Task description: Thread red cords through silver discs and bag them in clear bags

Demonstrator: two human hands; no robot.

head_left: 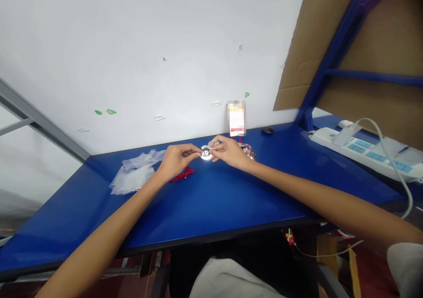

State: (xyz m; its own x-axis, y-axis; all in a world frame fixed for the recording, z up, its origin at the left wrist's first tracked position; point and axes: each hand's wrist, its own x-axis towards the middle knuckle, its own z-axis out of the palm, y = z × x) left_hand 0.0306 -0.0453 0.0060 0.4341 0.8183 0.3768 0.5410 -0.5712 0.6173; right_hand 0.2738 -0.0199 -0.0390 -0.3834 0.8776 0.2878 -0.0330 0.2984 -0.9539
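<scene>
– Nearest on the blue table [224, 201]?
– Red cords [183, 174] and clear bags [132, 176], partly blocked by the left hand [175, 159]
– Next?
– Silver disc [206, 157], over the table's middle, pinched at opposite edges by that hand and the right hand [234, 152]
– Beyond?
– White power strip [390, 161], far right; shiny discs [248, 150], partly hidden behind the right hand; then blurred upright panel [236, 118] and black lid [267, 131] near the white wall [198, 77]

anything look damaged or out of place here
The wall behind the table looks marred: green scraps and whitish patches mark it. The metal disc between left hand and right hand is too small to judge.
</scene>
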